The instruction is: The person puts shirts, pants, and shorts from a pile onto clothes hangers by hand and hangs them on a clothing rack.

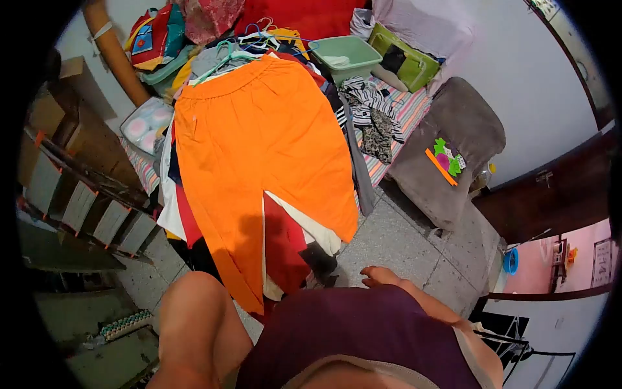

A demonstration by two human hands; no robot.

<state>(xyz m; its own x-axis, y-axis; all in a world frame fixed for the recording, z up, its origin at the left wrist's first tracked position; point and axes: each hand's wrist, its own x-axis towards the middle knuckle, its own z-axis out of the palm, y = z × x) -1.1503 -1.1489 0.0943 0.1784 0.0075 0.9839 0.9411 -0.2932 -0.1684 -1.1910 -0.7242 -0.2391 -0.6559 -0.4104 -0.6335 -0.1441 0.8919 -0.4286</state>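
Observation:
An orange skirt [259,129] with a gathered waistband and a front slit lies spread over a pile of clothes, its hem hanging toward me. Red and cream cloth shows through the slit. Above its waistband is a light green hanger [227,59]. My right hand [381,276] hangs beside my purple top, apart from the skirt's lower right edge; its visible fingers are extended and hold nothing. A bare bent limb shows at lower left, but my left hand is not in view.
A pale green basket [350,55], black-and-white patterned clothes [376,110] and a green case [411,61] lie at the back right. A grey-brown padded chair [447,142] stands to the right. Shelving [84,188] with boxes lines the left; tiled floor [395,233] lies between.

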